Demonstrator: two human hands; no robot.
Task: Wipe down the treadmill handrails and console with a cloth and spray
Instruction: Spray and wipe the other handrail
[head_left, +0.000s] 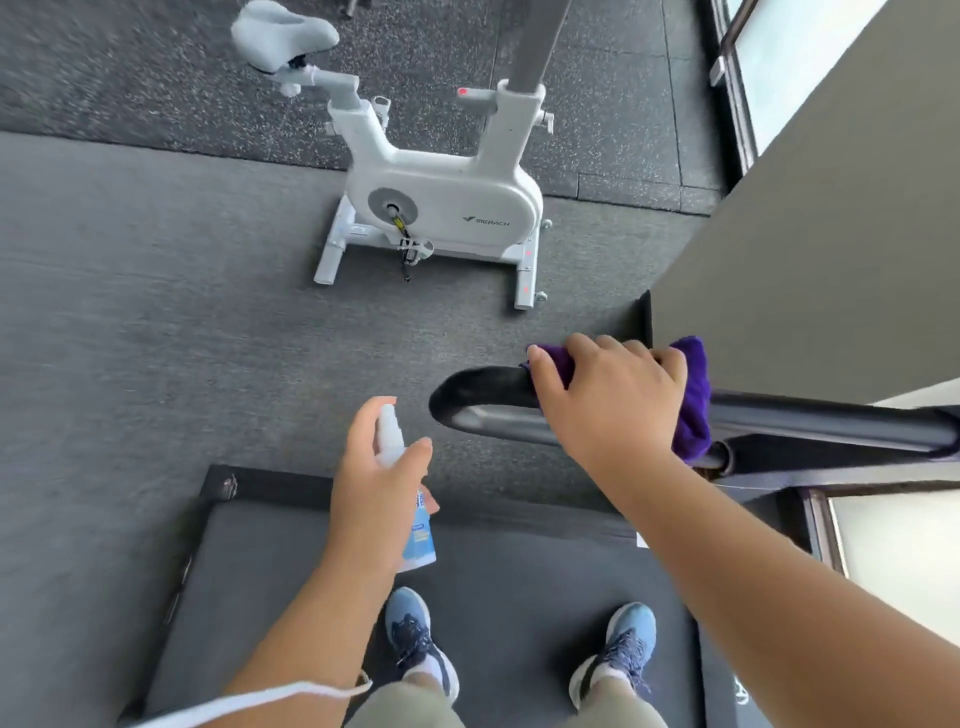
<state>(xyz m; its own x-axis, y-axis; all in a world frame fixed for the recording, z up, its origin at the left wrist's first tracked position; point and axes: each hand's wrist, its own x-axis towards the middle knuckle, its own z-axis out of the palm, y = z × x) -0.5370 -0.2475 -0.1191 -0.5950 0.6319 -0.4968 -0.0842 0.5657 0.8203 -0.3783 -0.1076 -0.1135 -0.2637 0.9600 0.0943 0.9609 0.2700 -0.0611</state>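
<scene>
Your right hand (613, 400) has its grip closed over the purple cloth (693, 395), fingers curled across the top and pressing it around the black handrail (488, 397) a little back from the rail's rounded free end. Your left hand (379, 488) has its grip wrapped round the spray bottle (410, 514), thumb on one side, fingers on the other, nozzle up, hanging in the air just short of that free end and well clear of the cloth. The likeliest slip, as I judge it, is the cloth bunching: a loose lobe hangs out beyond your knuckles, and if you slide toward the bend it could roll up and leave the underside untouched. The bottle's nozzle seems to face roughly toward the rail end; a squeeze from there could mist the treadmill belt (493, 571) under your shoes (415, 639) and make the footing slick. The console is not in view, so you cannot check it from here. By count: one cloth, one bottle, one handrail visible, two shoes on the belt, and one white exercise bike (447, 202) on the floor beyond your right-hand grip, well apart from it.
</scene>
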